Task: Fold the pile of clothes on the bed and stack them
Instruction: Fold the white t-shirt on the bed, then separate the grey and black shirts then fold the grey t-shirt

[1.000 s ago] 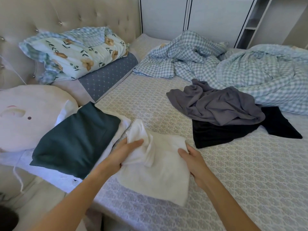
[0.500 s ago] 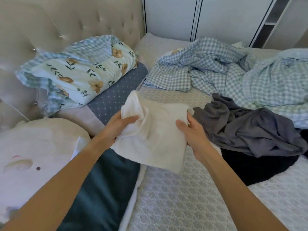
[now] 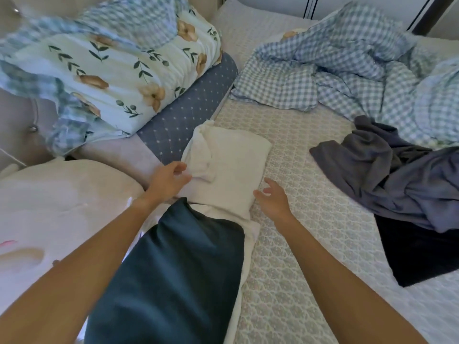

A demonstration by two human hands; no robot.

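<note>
A folded white garment point(image 3: 231, 170) lies on the bed, its near edge resting over the far end of a folded dark teal garment point(image 3: 178, 274) with a white piece under it. My left hand point(image 3: 169, 181) hovers at the white garment's left edge, fingers loosely curled, holding nothing. To the right of that garment is my right hand point(image 3: 272, 199), fingers spread and apart from the cloth. An unfolded grey garment point(image 3: 387, 170) lies crumpled at the right on top of a black one point(image 3: 417, 252).
A floral pillow point(image 3: 111, 68) and a dotted blue pillow point(image 3: 188, 108) lie at the head of the bed point(image 3: 298, 244). A cream cushion point(image 3: 57, 207) sits at the left. A rumpled blue checked duvet point(image 3: 347, 63) covers the far right.
Both hands carried the folded white garment up and leftward, set it down beyond the teal garment, and let go of it. The view tilted down and closer.
</note>
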